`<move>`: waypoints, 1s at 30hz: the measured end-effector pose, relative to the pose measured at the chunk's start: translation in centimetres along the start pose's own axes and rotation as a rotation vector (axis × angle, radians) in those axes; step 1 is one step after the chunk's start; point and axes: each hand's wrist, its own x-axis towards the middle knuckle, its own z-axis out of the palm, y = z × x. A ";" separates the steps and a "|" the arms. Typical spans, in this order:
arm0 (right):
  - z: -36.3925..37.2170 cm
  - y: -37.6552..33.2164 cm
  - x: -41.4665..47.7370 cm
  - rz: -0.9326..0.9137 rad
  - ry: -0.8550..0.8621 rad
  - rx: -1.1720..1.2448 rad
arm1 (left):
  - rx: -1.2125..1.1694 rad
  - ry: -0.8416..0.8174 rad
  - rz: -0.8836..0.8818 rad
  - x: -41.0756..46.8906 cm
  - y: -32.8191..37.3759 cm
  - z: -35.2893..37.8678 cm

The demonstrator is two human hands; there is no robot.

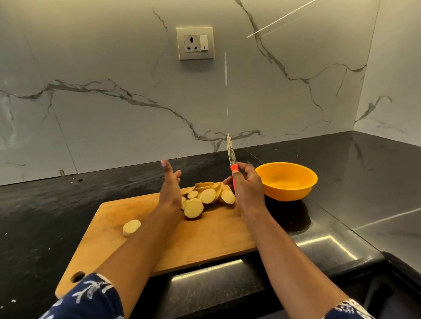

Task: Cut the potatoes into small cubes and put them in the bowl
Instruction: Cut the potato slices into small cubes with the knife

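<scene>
A wooden cutting board (211,236) lies on the black counter. Several round potato slices (208,197) are piled at its far edge, and one potato end piece (131,227) lies alone at the left. My left hand (169,186) is raised above the board just left of the pile, fingers straight and holding nothing. My right hand (247,184) grips the red handle of a knife (231,154), whose blade points straight up. An orange bowl (287,180) stands right of the board and looks empty.
The black counter (31,228) runs left and wraps round a corner at the right. A marble wall with a power socket (195,42) stands behind. The counter's front edge (215,269) is close below the board.
</scene>
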 end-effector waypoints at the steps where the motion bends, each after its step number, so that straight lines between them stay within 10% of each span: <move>1: 0.0 -0.1 -0.1 -0.002 -0.003 0.000 | 0.011 0.013 0.012 -0.5 -0.2 0.9; 19: 0.3 0.1 -1.7 0.068 0.044 -0.130 | 0.032 0.367 0.118 -2.5 -0.7 5.0; 25: 0.1 -0.5 -2.1 0.004 0.032 -0.111 | -0.017 0.173 0.288 -3.2 0.9 -1.2; 30: 0.2 -1.1 -2.9 -0.061 -0.035 -0.121 | 0.417 -0.166 0.445 -3.3 1.3 -10.6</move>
